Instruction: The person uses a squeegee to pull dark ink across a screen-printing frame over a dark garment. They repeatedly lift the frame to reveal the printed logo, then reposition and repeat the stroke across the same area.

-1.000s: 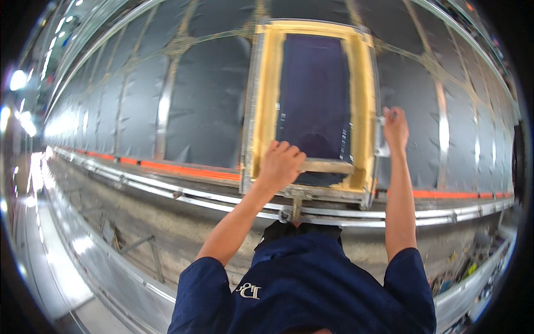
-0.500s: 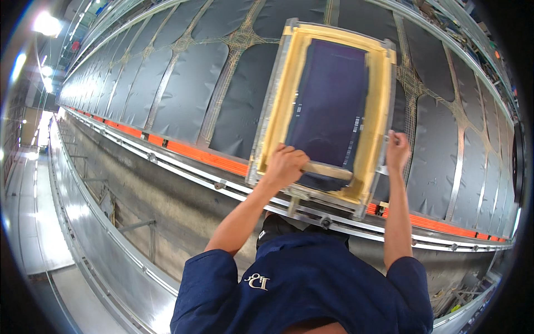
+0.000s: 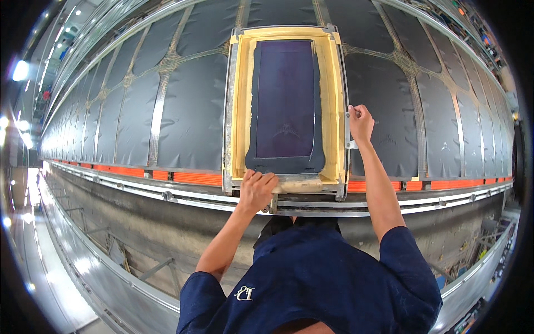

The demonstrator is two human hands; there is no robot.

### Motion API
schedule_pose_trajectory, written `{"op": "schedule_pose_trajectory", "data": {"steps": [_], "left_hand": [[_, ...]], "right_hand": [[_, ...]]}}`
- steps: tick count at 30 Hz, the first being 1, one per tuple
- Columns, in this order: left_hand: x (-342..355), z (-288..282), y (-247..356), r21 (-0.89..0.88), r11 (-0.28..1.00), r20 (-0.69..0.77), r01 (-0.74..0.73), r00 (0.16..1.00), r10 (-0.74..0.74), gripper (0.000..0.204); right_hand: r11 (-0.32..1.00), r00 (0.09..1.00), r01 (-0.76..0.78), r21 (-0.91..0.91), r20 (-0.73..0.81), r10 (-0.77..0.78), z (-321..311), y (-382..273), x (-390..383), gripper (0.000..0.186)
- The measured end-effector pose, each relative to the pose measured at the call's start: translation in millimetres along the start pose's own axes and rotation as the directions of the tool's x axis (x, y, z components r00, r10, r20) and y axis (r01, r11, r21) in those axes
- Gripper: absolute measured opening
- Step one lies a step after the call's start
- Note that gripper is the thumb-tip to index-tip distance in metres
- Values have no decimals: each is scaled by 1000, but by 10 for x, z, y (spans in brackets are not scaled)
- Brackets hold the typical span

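A rectangular screen frame (image 3: pixel 241 106) lined with yellow tape lies over the long bed, its purple panel (image 3: pixel 283 100) bordered by dark material. My left hand (image 3: pixel 257 190) is wrapped round a pale tan squeegee bar (image 3: pixel 300 186) at the near end of the frame, just below the dark border. My right hand (image 3: pixel 360 121) is curled with fingertips pinched at a small metal bracket (image 3: pixel 351 143) on the frame's right side; exactly what the fingertips hold is partly hidden.
Dark grey sheets (image 3: pixel 189 117) with mesh-lined gaps cover the bed both sides of the frame. A silver rail (image 3: pixel 139 186) and orange strip (image 3: pixel 200 179) run along the near edge. A metal trough (image 3: pixel 94 256) runs below, left, with bright lights beyond.
The squeegee and my left hand have come down to the near end of the frame, exposing dark border below the purple panel. The view has turned, shifting the frame leftward.
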State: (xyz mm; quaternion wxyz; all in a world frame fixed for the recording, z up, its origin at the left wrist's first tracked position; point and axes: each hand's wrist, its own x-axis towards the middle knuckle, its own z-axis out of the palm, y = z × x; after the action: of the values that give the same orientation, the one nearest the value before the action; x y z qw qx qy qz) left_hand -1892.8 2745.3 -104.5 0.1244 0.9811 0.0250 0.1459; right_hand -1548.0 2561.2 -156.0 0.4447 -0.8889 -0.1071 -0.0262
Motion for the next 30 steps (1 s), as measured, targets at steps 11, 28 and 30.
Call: {"op": "schedule_pose_trajectory", "data": {"steps": [11, 28, 30], "left_hand": [[1016, 257, -755, 2, 1000, -10, -26, 1000, 26, 33], [4598, 440, -2580, 34, 985, 317, 167, 933, -169, 41], [4726, 518, -2688, 12, 981, 358, 191, 916, -183, 42]], "right_hand": [[962, 947, -138, -237, 254, 198, -70, -58, 125, 28], [697, 544, 662, -275, 816, -195, 1379, -1704, 2928, 51], [700, 533, 656, -282, 830, -164, 1570, -1655, 3056, 47]]}}
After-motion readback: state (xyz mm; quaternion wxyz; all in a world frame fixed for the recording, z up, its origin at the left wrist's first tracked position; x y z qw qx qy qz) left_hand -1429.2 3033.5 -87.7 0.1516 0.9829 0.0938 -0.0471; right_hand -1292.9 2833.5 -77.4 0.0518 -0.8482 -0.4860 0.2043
